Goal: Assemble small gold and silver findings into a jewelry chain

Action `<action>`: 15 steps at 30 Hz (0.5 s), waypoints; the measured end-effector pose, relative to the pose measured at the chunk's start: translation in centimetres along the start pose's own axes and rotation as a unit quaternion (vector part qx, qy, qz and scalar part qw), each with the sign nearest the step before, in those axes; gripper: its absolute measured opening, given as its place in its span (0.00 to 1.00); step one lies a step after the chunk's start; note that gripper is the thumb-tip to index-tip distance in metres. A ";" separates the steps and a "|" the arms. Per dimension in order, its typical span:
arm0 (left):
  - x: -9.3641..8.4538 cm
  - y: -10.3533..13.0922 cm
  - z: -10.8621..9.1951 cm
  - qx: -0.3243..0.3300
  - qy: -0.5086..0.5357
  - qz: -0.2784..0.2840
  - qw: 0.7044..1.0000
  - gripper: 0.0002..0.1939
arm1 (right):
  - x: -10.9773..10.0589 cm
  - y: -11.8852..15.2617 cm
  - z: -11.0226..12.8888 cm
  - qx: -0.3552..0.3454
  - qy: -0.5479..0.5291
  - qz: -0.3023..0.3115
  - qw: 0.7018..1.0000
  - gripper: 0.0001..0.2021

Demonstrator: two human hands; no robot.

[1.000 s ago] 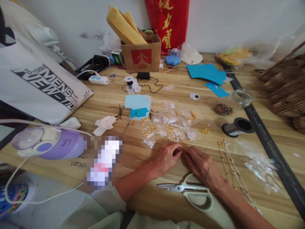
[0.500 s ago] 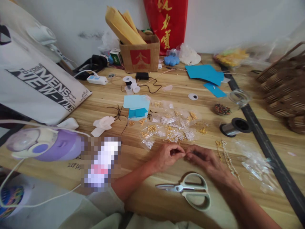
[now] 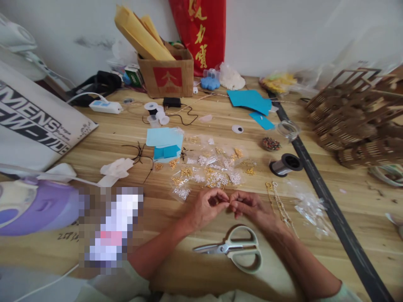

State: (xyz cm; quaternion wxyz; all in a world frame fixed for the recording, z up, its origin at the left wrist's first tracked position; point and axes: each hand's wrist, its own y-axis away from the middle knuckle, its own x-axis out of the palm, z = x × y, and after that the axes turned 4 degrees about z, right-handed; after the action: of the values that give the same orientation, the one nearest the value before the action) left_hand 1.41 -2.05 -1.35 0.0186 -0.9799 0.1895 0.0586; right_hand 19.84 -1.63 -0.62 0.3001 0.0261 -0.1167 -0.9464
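My left hand and my right hand meet fingertip to fingertip above the wooden table. Both are closed in a pinch; whatever sits between the fingertips is too small to make out. Just beyond them lie small clear bags of gold and silver jewelry findings. Below the hands, a pair of scissors with pale green handles rests flat, blades pointing left. To the right of my right hand are gold and silver chains and a heap of clear plastic bags.
A wire spool and a jar of dark beads stand right. Blue cards lie behind the findings. A blurred-out phone and a purple device are left. At the back stands a cardboard box; brown lattice pieces stand far right.
The view has turned to the right, so everything sits further left in the picture. My hands stay pinched together, with the right fingers slightly more curled.
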 end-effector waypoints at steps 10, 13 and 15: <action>0.3 0.4 1.5 0.127 -0.113 -0.016 0.985 0.02 | 0.0 -0.2 -0.2 0.015 -0.058 0.000 0.998 0.17; 0.3 0.4 1.6 0.138 -0.111 -0.025 0.984 0.02 | 0.0 -0.2 -0.3 0.012 -0.055 0.004 0.998 0.17; 0.3 0.3 1.5 0.144 -0.112 -0.025 0.983 0.03 | 0.0 -0.2 -0.3 0.012 -0.057 0.006 0.998 0.16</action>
State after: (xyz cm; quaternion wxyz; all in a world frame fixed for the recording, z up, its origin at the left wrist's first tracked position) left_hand 1.42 -2.41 -2.92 0.1820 -0.9587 0.1680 0.1399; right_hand 19.80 -1.52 -1.00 0.2981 -0.0249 -0.1455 -0.9430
